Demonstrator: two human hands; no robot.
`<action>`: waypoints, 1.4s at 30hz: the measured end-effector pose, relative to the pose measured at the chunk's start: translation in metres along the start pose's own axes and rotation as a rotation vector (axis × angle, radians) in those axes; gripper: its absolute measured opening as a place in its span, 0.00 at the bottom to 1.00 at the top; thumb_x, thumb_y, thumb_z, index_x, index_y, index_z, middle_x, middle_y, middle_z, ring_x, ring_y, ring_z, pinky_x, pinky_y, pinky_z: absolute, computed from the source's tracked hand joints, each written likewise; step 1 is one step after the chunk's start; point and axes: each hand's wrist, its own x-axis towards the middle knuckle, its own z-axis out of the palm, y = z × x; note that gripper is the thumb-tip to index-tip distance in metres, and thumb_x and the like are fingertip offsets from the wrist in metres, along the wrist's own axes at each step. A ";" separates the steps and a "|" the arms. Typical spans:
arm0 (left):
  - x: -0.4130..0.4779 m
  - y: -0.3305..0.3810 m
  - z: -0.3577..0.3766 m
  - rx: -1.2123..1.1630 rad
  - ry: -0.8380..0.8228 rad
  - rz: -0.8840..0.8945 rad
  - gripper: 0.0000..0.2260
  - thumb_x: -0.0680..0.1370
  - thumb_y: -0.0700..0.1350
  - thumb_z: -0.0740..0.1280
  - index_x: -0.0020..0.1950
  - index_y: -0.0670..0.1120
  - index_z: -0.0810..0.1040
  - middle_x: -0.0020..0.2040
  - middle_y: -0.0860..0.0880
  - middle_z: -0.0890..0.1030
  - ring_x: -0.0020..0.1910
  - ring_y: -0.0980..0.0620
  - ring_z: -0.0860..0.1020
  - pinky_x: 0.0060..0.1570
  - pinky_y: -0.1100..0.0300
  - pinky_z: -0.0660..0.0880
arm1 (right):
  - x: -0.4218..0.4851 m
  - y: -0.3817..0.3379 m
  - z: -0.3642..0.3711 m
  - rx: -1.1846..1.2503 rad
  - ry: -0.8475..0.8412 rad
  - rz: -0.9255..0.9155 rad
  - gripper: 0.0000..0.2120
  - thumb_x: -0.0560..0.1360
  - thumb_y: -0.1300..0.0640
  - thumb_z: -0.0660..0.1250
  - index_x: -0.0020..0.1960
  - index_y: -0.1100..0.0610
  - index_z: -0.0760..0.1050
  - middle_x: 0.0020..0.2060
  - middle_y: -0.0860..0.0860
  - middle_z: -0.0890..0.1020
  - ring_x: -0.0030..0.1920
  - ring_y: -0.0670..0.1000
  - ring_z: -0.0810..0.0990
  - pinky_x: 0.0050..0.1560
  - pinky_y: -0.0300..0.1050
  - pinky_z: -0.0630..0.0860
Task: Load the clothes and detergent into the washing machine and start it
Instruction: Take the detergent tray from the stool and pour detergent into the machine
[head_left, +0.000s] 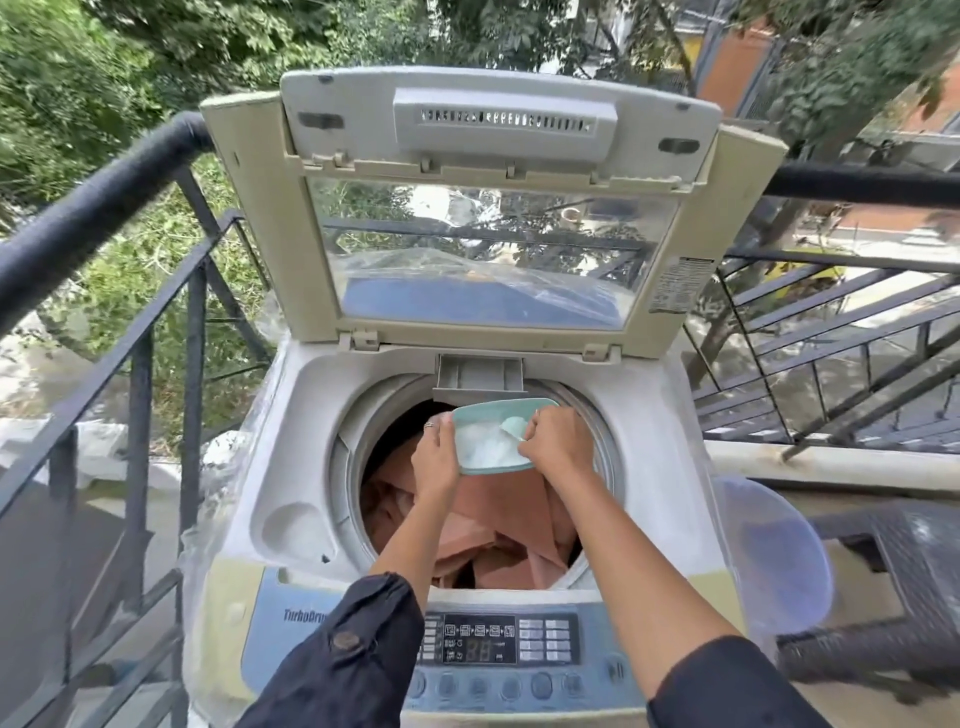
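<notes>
Black metal railing (130, 332), leafy trees (78, 78), daylight, possibly a dark stool (909, 571)

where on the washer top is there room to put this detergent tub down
Bare deck lies left of the drum, between its rim and the left edge, beyond the round recess. Another bare strip lies right of the drum. Crowded: the drum mouth, full of clothes, with the left hand holding the tub and the right hand pinching the scoop over it.

Teal tub (500, 406) w/ white powder (483, 442), salmon clothes (511, 519), beige washer (655, 467) w/ blue panel (280, 640).
</notes>
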 end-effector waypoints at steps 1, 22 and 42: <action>0.000 -0.002 0.000 0.005 -0.007 0.016 0.17 0.83 0.52 0.52 0.64 0.46 0.74 0.62 0.42 0.77 0.61 0.42 0.74 0.61 0.51 0.70 | 0.000 -0.002 0.000 -0.002 -0.020 0.005 0.10 0.68 0.60 0.69 0.50 0.58 0.81 0.50 0.56 0.83 0.53 0.57 0.81 0.49 0.45 0.77; 0.009 -0.012 -0.002 0.027 -0.116 0.073 0.18 0.84 0.48 0.48 0.64 0.45 0.73 0.61 0.44 0.76 0.61 0.44 0.73 0.62 0.53 0.67 | 0.003 -0.034 0.007 0.243 -0.435 0.069 0.13 0.64 0.57 0.73 0.31 0.57 0.69 0.32 0.52 0.75 0.35 0.51 0.75 0.33 0.42 0.73; 0.029 -0.019 -0.006 0.019 -0.078 -0.016 0.20 0.82 0.53 0.51 0.66 0.47 0.74 0.65 0.46 0.76 0.64 0.45 0.73 0.69 0.47 0.65 | 0.018 -0.007 0.004 1.075 -0.566 0.366 0.08 0.72 0.69 0.69 0.35 0.62 0.75 0.20 0.49 0.79 0.20 0.42 0.77 0.23 0.34 0.72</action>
